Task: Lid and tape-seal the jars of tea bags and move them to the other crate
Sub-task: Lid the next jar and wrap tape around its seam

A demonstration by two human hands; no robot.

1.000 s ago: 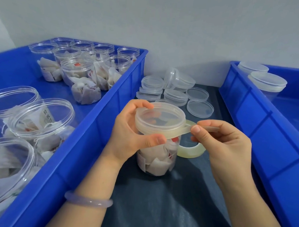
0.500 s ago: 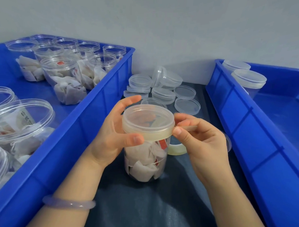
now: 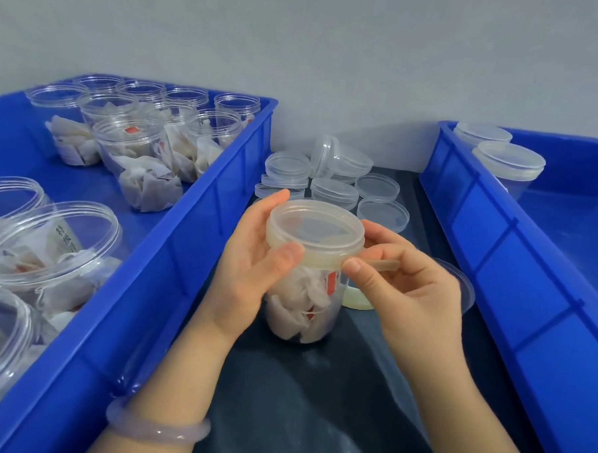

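A clear jar of tea bags (image 3: 302, 308) stands on the dark mat between the two blue crates, with a translucent lid (image 3: 315, 228) on it. My left hand (image 3: 255, 262) grips the lid's rim, thumb in front and fingers behind. My right hand (image 3: 404, 285) pinches a strip of clear tape (image 3: 383, 264) that runs along the lid's lower edge. The tape roll (image 3: 356, 299) lies behind the jar, partly hidden by my right hand.
The left crate (image 3: 194, 242) holds several open jars of tea bags (image 3: 139, 157). The right crate (image 3: 495, 255) holds two lidded jars (image 3: 509, 163) at its far end. Loose lids (image 3: 333, 186) lie stacked on the dark mat (image 3: 317, 398) by the wall.
The drawn-out tape has shortened as my right hand moved in against the jar, laying the strip round the lid's edge. The roll now sits lower behind the jar.
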